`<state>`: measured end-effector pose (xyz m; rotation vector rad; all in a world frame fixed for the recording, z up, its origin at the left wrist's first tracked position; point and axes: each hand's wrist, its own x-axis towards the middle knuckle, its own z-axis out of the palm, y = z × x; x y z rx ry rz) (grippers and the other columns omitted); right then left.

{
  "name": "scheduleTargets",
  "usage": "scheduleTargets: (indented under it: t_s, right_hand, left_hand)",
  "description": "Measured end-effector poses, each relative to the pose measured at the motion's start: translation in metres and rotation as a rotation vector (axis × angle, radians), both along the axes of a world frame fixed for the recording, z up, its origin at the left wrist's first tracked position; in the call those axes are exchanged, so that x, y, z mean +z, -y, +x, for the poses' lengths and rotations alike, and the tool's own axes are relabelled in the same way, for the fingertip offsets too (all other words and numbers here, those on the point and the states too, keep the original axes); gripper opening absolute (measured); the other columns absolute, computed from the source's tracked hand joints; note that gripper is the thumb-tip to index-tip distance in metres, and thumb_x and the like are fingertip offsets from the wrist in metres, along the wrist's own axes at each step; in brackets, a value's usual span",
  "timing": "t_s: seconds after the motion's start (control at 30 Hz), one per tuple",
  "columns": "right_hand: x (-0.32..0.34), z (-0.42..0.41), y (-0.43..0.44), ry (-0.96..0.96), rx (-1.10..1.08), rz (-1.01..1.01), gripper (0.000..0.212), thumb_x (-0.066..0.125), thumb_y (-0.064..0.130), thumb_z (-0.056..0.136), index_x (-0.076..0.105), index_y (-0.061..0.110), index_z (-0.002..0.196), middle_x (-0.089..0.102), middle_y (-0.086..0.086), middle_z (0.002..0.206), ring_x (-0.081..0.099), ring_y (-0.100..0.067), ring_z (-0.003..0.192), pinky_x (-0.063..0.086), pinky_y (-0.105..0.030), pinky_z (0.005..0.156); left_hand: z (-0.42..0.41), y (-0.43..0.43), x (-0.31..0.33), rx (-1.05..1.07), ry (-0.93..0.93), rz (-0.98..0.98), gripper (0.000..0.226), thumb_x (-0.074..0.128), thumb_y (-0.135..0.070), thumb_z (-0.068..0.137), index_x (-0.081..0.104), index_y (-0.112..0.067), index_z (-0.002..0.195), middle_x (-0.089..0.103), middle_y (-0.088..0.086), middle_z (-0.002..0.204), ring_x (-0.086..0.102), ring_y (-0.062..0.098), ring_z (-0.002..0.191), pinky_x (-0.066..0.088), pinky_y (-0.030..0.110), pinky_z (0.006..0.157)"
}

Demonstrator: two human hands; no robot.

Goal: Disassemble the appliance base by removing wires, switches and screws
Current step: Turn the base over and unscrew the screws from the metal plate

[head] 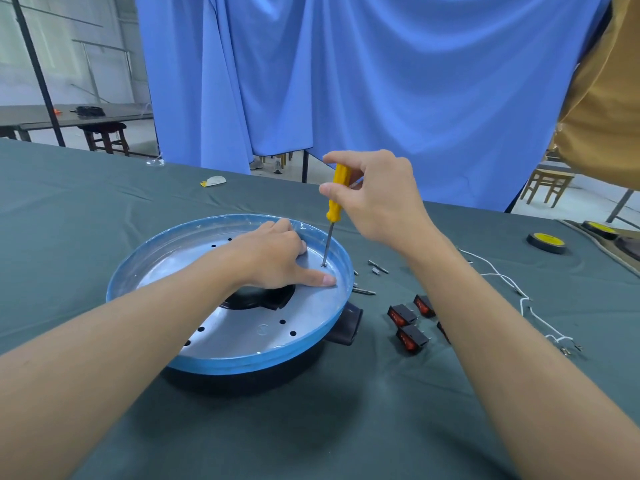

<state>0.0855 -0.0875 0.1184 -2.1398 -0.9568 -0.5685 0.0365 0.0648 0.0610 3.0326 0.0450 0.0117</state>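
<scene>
Here's the appliance base (242, 344), a round unit with a silver perforated top plate and a blue rim. It sits on the grey-green tablecloth (104, 202) just left of centre, close in front of the person. A black block (348, 323) juts out from under its right edge. The screwdriver (337, 192) stands nearly upright over the plate's right side, and its tip is planted on a screw (324, 265) just inside the rim. The right hand (377, 199) has the yellow handle pinched between thumb and curled fingers, gripped from the right. The left hand (277, 258) lies on the plate beside the shaft, holding nothing. Its thumb is stretched flat toward the screw and its fingers reach to the far rim. Moving right of the base, small metal pieces (377, 266) lie scattered on the cloth near the rim. Just beyond them is a cluster of black switches (401, 315) with red rockers, partly hidden by the right forearm. Further right, thin white wires (509, 278) trail loosely across the cloth. At the far right edge sits a black-and-yellow tape roll (546, 241). A white-and-yellow scrap (213, 181) lies on the cloth well behind the base. Behind the table hangs a blue curtain (381, 81), and a dark wooden stool (104, 135) stands off to the back left.
</scene>
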Motion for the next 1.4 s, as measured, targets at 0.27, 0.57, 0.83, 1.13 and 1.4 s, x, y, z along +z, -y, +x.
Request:
scheduleTargets:
  t_s: [0.27, 0.57, 0.83, 1.13, 1.4]
  right_hand:
    - [0.005, -0.001, -0.003, -0.091, 0.123, -0.109, 0.025, 0.052, 0.012, 0.090, 0.063, 0.017, 0.112, 0.069, -0.002, 0.085, 0.069, -0.020, 0.082, 0.051, -0.036, 0.087]
    - [-0.005, 0.008, -0.006, 0.047, -0.006, 0.063, 0.034, 0.068, 0.032, 0.086, 0.070, 0.003, 0.102, 0.067, -0.011, 0.072, 0.059, -0.031, 0.081, 0.042, -0.032, 0.083]
    - [-0.007, 0.014, -0.010, -0.063, -0.003, -0.030, 0.020, 0.050, 0.019, 0.095, 0.057, 0.014, 0.112, 0.070, -0.004, 0.094, 0.060, -0.032, 0.098, 0.040, -0.037, 0.096]
    - [-0.005, 0.009, -0.008, 0.034, -0.029, -0.005, 0.031, 0.068, 0.033, 0.086, 0.066, 0.017, 0.113, 0.057, 0.000, 0.074, 0.056, -0.025, 0.080, 0.047, -0.038, 0.082]
    - [0.001, 0.012, -0.001, -0.115, 0.066, -0.197, 0.040, 0.044, 0.010, 0.090, 0.042, 0.018, 0.130, 0.065, -0.014, 0.093, 0.058, -0.035, 0.098, 0.049, -0.044, 0.086]
  left_hand:
    - [0.002, -0.002, -0.004, 0.003, 0.019, 0.017, 0.065, 0.043, -0.084, 0.069, 0.046, -0.019, 0.069, 0.041, -0.001, 0.099, 0.040, 0.023, 0.107, 0.038, 0.041, 0.096]
    - [0.000, -0.001, -0.001, 0.001, 0.021, 0.021, 0.063, 0.043, -0.084, 0.069, 0.044, -0.021, 0.068, 0.041, -0.001, 0.098, 0.039, 0.022, 0.104, 0.039, 0.041, 0.096]
    - [-0.002, 0.000, 0.001, 0.008, 0.010, -0.012, 0.071, 0.035, -0.088, 0.056, 0.046, -0.020, 0.068, 0.041, -0.002, 0.099, 0.039, 0.022, 0.107, 0.039, 0.042, 0.098]
    - [-0.003, 0.001, 0.002, -0.003, 0.007, -0.015, 0.071, 0.032, -0.089, 0.052, 0.043, -0.020, 0.066, 0.039, -0.003, 0.095, 0.039, 0.022, 0.104, 0.039, 0.042, 0.097]
    - [-0.001, 0.000, 0.000, 0.004, 0.032, -0.002, 0.062, 0.046, -0.081, 0.071, 0.044, -0.019, 0.067, 0.043, 0.001, 0.104, 0.040, 0.022, 0.109, 0.038, 0.041, 0.099]
